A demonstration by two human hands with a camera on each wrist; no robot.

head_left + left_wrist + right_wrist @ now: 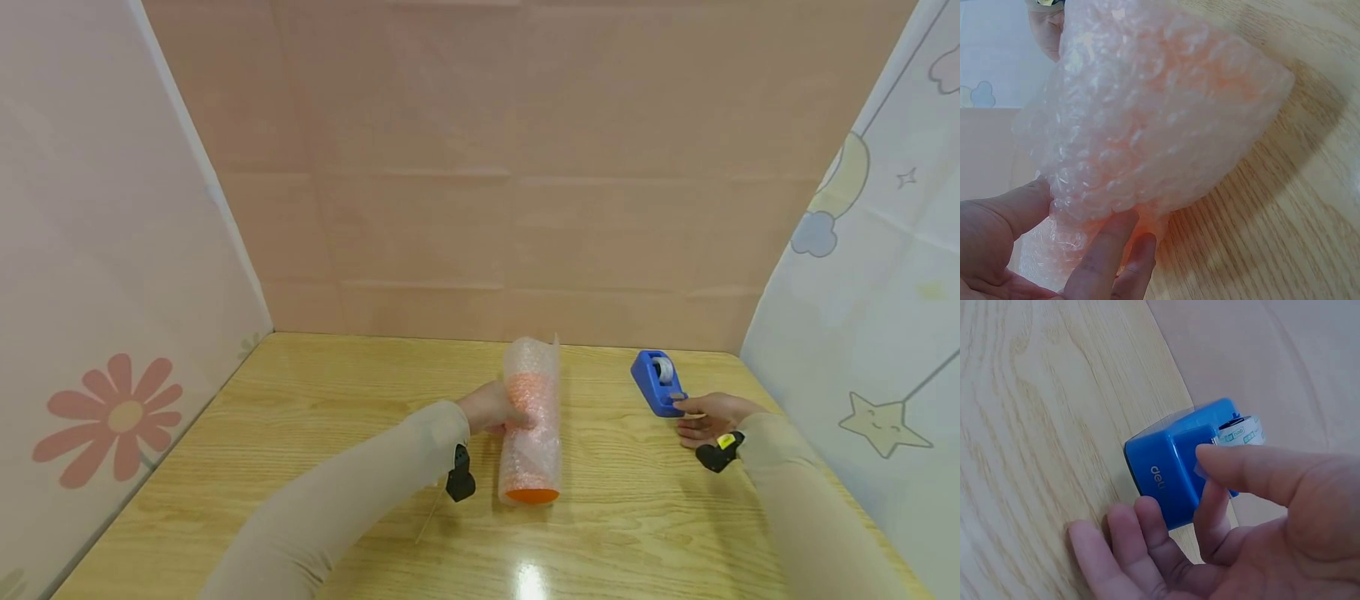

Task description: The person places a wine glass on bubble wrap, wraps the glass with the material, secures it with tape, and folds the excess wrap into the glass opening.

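Note:
An orange cylinder [532,496], its end showing at the near side, lies inside bubble wrap [546,454] on the wooden table. My left hand [489,407] grips the wrapped roll from its left side; in the left wrist view the thumb and fingers [1100,256] curl around the bubble wrap [1147,112]. On the right stands a blue tape dispenser [651,387] with a roll of clear tape [1244,431]. At its front, my right hand [716,410] pinches the tape's free end [1200,470] between thumb and index finger. The other fingers reach beside the dispenser's body.
A thin pale strip [429,517] lies on the wooden table [337,375] below the left wrist. A pinkish backdrop [450,208] rises behind the table, and patterned panels [892,292] stand at both sides.

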